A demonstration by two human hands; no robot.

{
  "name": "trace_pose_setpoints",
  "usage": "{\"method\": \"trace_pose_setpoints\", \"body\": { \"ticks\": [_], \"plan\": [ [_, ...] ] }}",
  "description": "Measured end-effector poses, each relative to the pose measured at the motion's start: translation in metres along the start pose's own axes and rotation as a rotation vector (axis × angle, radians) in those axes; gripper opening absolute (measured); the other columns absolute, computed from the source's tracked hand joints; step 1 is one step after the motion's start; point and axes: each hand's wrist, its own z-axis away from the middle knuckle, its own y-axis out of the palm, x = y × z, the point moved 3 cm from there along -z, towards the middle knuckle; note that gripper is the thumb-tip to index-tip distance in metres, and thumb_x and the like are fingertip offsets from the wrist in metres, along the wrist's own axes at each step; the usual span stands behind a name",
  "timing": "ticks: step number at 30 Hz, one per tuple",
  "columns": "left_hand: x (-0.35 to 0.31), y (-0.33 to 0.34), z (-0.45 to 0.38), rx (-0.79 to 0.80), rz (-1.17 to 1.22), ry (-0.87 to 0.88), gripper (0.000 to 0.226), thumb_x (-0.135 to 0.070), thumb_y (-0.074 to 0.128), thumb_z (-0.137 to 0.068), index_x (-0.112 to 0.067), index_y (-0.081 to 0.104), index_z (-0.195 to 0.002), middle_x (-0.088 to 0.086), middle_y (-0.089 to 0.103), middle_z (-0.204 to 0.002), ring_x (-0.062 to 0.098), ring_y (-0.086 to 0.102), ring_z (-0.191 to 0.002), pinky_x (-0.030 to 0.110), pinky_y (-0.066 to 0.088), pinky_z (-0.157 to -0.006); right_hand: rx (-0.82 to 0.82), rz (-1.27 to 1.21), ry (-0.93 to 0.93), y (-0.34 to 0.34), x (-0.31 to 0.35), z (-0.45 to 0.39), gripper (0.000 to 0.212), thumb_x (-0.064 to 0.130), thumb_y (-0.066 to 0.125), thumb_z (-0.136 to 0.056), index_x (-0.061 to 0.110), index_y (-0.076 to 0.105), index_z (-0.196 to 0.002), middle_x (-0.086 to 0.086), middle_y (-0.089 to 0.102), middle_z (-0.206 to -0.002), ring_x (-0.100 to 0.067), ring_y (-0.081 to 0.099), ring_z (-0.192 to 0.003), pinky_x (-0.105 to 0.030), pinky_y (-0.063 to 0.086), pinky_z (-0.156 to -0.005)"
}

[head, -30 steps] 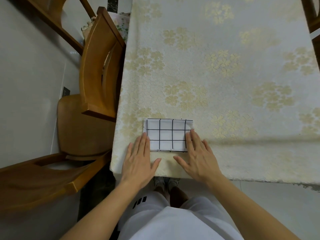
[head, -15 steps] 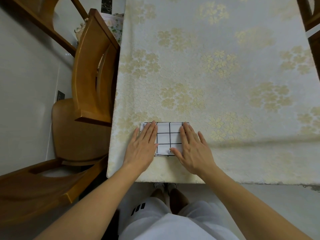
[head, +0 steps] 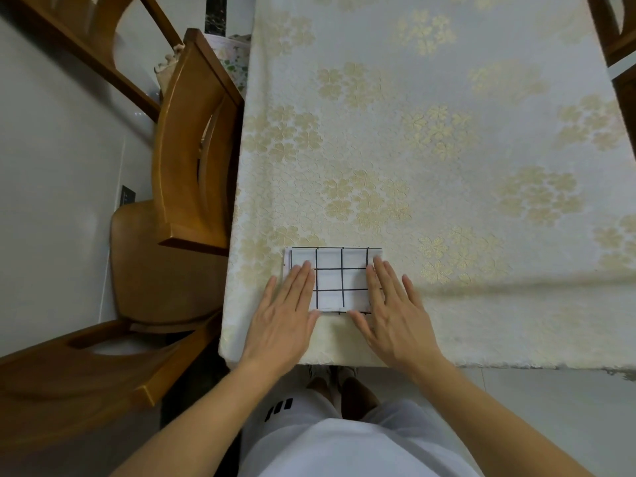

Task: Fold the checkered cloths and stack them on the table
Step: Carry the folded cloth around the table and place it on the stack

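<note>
Here the folded checkered cloth (head: 335,278) lies near the table's (head: 447,149) front edge, long axis left–right, between your flat left hand (head: 287,318) and right hand (head: 390,311) — fingers straight, pressing its ends, equally near, gripping nothing.

checkered cloth (head: 339,280) sides under fingers (head: 303,280), layers perhaps stacked
</note>
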Motion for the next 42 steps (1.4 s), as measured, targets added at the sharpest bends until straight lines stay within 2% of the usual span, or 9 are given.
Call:
{"method": "trace_pose_setpoints", "body": {
  "ticks": [4, 8, 12, 20, 30, 37, 42],
  "plan": [
    [-0.003, 0.010, 0.034, 0.048, 0.007, -0.028, 0.073, -0.051, 0.022, -0.102, -0.006, 0.013, -0.157, 0.010, 0.006, -0.167, 0.021, 0.008, -0.154, 0.046, 0.015, -0.121, 0.016, 0.006, -0.020, 0.018, 0.006, 0.033, 0.079, 0.062, 0.017, -0.102, 0.005, 0.018, -0.158, -0.013, 0.012, -0.166, -0.025, 0.013, -0.154, -0.046, 0.017, -0.120],
    [-0.002, 0.021, 0.041, 0.098, 0.007, -0.072, 0.076, -0.055, 0.022, -0.100, -0.007, 0.010, -0.158, 0.008, 0.004, -0.167, 0.020, 0.006, -0.154, 0.047, 0.014, -0.120, 0.078, 0.047, 0.006, 0.037, 0.001, 0.043, 0.081, 0.063, 0.015, -0.102, 0.005, 0.011, -0.159, -0.011, 0.006, -0.167, -0.023, 0.004, -0.155, -0.045, 0.012, -0.121],
    [-0.001, 0.027, 0.036, 0.124, 0.009, -0.091, 0.075, -0.055, 0.019, -0.100, -0.008, 0.011, -0.158, 0.007, 0.005, -0.167, 0.019, 0.006, -0.154, 0.047, 0.012, -0.120, 0.092, 0.058, 0.015, 0.041, -0.001, 0.038, 0.082, 0.063, 0.013, -0.101, 0.004, 0.013, -0.158, -0.012, 0.007, -0.167, -0.023, 0.004, -0.155, -0.045, 0.011, -0.122],
    [-0.004, 0.023, 0.053, 0.091, 0.025, -0.070, 0.075, -0.054, 0.026, -0.100, -0.008, 0.011, -0.158, 0.007, 0.005, -0.167, 0.020, 0.007, -0.154, 0.047, 0.014, -0.120, 0.058, 0.039, 0.005, 0.037, -0.003, 0.048, 0.080, 0.062, 0.020, -0.101, 0.008, 0.007, -0.159, -0.009, 0.002, -0.168, -0.020, -0.002, -0.155, -0.046, 0.014, -0.124],
    [-0.004, 0.030, 0.057, 0.113, 0.024, -0.074, 0.076, -0.055, 0.027, -0.100, -0.008, 0.012, -0.158, 0.008, 0.005, -0.167, 0.020, 0.010, -0.153, 0.047, 0.015, -0.118, 0.089, 0.027, -0.001, 0.045, 0.001, 0.052, 0.079, 0.061, 0.015, -0.102, 0.006, 0.010, -0.159, -0.010, 0.002, -0.168, -0.022, -0.001, -0.155, -0.046, 0.016, -0.124],
    [-0.008, 0.025, 0.057, 0.101, 0.021, -0.074, 0.078, -0.056, 0.029, -0.099, -0.008, 0.012, -0.158, 0.009, 0.007, -0.167, 0.022, 0.010, -0.153, 0.048, 0.016, -0.118, 0.044, 0.021, 0.000, 0.038, 0.002, 0.049, 0.078, 0.061, 0.019, -0.103, 0.007, 0.009, -0.159, -0.010, 0.005, -0.168, -0.022, 0.003, -0.155, -0.046, 0.012, -0.122],
    [-0.008, 0.027, 0.052, 0.113, 0.025, -0.077, 0.077, -0.056, 0.027, -0.098, -0.007, 0.016, -0.157, 0.009, 0.010, -0.166, 0.022, 0.012, -0.153, 0.048, 0.017, -0.117, 0.054, 0.044, 0.005, 0.042, 0.001, 0.046, 0.078, 0.059, 0.020, -0.103, 0.005, 0.015, -0.158, -0.012, 0.011, -0.167, -0.025, 0.008, -0.154, -0.046, 0.012, -0.121]
  ]
}}
